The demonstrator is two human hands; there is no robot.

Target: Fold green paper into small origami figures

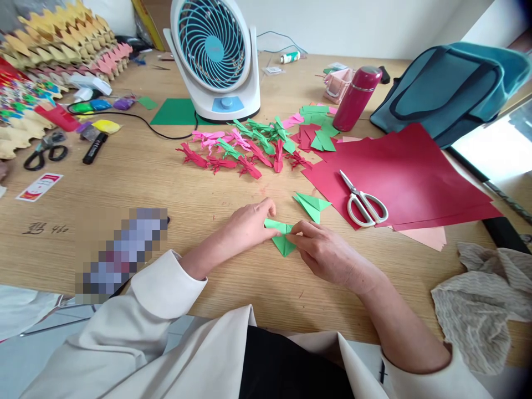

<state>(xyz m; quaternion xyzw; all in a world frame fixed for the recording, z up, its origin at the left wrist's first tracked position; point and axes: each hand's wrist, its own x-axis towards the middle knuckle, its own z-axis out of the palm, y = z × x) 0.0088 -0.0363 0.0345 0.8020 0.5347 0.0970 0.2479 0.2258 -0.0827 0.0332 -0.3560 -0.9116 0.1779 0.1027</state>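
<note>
A folded green paper [284, 245] lies on the wooden table between my two hands, one point of it toward me. My left hand [251, 223] holds its left corner, the thumb on the paper and the index finger curled above. On the right side, the fingers of my right hand [326, 252] are pinched together on the paper's upper right edge and hide part of it. Just behind my right hand lies another folded green paper [313, 206], touched by neither hand.
Beyond my hands lie several folded red, pink and green paper figures [249, 147]. White-handled scissors [362, 205] rest on red sheets [399, 172] at right. A fan [214, 55], red bottle [357, 100] and teal bag [449, 94] stand behind. A blurred flat object [124, 255] lies left.
</note>
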